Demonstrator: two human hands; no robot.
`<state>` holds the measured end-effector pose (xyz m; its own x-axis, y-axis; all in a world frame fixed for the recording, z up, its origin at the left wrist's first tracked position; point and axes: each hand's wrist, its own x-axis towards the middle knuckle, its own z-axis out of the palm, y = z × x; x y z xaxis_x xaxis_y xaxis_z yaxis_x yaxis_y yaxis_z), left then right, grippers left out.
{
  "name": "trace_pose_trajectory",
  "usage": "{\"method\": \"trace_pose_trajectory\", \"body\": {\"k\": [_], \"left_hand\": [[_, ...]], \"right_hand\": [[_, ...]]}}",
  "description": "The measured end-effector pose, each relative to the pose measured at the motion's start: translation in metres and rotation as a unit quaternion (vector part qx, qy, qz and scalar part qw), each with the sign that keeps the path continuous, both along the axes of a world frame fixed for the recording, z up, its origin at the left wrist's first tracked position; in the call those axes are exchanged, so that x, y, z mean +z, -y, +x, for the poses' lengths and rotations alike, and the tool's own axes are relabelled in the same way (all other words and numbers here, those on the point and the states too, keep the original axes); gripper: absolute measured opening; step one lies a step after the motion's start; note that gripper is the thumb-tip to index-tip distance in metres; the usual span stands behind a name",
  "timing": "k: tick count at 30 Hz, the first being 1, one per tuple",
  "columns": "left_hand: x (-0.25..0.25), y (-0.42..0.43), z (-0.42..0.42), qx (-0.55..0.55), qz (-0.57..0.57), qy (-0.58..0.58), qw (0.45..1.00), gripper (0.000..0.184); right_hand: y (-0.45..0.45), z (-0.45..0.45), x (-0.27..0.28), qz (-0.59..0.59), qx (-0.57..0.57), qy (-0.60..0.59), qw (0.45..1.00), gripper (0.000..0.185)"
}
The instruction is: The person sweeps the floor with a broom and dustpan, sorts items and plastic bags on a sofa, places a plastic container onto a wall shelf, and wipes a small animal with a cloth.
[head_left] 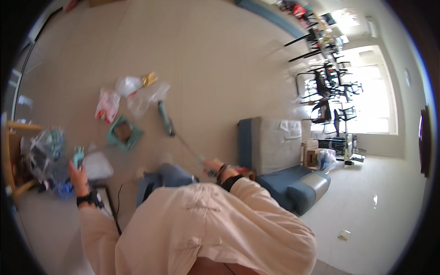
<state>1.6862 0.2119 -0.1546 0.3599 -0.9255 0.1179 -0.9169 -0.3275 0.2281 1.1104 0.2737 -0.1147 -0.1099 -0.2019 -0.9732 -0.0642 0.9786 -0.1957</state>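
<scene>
My left hand (79, 174) is closed around a teal handle (79, 156) at the left. A faint grey pole seems to run from it to a teal, box-shaped dustpan (114, 140) on the floor, though blur hides the join. Low in the middle, my right hand (213, 166) grips the end of a long-handled broom. Its thin pole slants away to the teal and dark broom head (166, 120), which is on the floor right of the dustpan. Just beyond the head and dustpan lie a clear plastic bag (145, 100), a white bag (129, 85), a red-and-white bag (108, 105) and a yellow wrapper (149, 79).
A wooden-framed rack (8, 156) with bagged items (46, 151) stands at the far left. A white bag or sheet (97, 166) lies near my left hand. To the right is a blue-and-grey sofa (279, 144); black chairs (323, 112) stand by the bright window.
</scene>
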Motion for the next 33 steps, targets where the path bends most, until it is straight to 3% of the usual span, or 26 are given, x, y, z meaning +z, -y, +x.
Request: {"method": "trace_pose_trajectory", "body": {"k": [2, 4, 8, 10, 12, 13, 15, 18, 20, 22, 24, 25, 27, 30, 33], "left_hand": [[0.031, 0.001, -0.018, 0.039, 0.066, -0.033, 0.997, 0.057], [0.045, 0.001, -0.022, 0.009, 0.044, -0.062, 0.997, 0.059], [0.053, -0.001, -0.033, -0.005, 0.009, -0.049, 0.999, 0.059], [0.055, -0.001, -0.046, -0.022, -0.079, 0.047, 0.995, 0.059], [0.061, -0.003, -0.054, -0.023, -0.099, 0.038, 0.994, 0.056], [0.073, -0.003, -0.065, -0.029, -0.148, 0.04, 0.988, 0.054], [0.086, -0.004, -0.077, -0.05, -0.213, 0.028, 0.975, 0.049], [0.103, -0.002, -0.097, -0.089, -0.239, 0.011, 0.967, 0.04], [0.113, 0.0, -0.105, -0.132, -0.244, -0.043, 0.96, 0.035], [0.135, 0.013, -0.125, -0.134, -0.246, -0.021, 0.96, 0.03], [0.154, 0.032, -0.147, -0.113, -0.199, -0.273, 0.934, 0.028], [0.174, 0.046, -0.165, -0.166, -0.17, -0.311, 0.92, 0.029], [0.231, 0.07, -0.223, -0.268, -0.165, -0.348, 0.883, 0.031], [0.319, 0.108, -0.32, -0.446, -0.196, -0.324, 0.811, 0.034], [0.377, 0.15, -0.402, -0.637, -0.178, -0.27, 0.7, 0.035]], "right_hand": [[-0.011, -0.006, 0.019, -0.056, -0.069, 0.062, 0.994, 0.024], [-0.026, -0.005, 0.044, -0.053, -0.147, 0.086, 0.984, 0.025], [-0.045, -0.002, 0.037, -0.015, -0.212, 0.064, 0.975, 0.023], [-0.042, -0.005, 0.01, -0.05, -0.043, -0.007, 0.998, 0.024], [-0.031, -0.004, 0.007, -0.042, -0.003, -0.042, 0.998, 0.023], [-0.031, -0.005, 0.019, -0.037, -0.02, -0.047, 0.998, 0.023], [-0.036, -0.014, 0.05, -0.041, -0.245, 0.045, 0.968, 0.021], [-0.052, -0.015, 0.064, -0.037, -0.372, 0.063, 0.925, 0.019], [-0.056, -0.022, 0.06, -0.055, -0.362, 0.07, 0.928, 0.023], [-0.047, -0.041, 0.061, -0.081, -0.347, 0.079, 0.931, 0.027], [-0.038, -0.073, 0.069, -0.112, -0.208, 0.016, 0.972, 0.039], [-0.037, -0.096, 0.067, -0.117, -0.186, 0.008, 0.976, 0.047], [-0.039, -0.137, 0.063, -0.122, -0.188, -0.007, 0.975, 0.046], [-0.048, -0.193, 0.054, -0.137, -0.192, -0.012, 0.972, 0.041], [-0.058, -0.228, 0.059, -0.134, -0.181, 0.005, 0.974, 0.037]]}}
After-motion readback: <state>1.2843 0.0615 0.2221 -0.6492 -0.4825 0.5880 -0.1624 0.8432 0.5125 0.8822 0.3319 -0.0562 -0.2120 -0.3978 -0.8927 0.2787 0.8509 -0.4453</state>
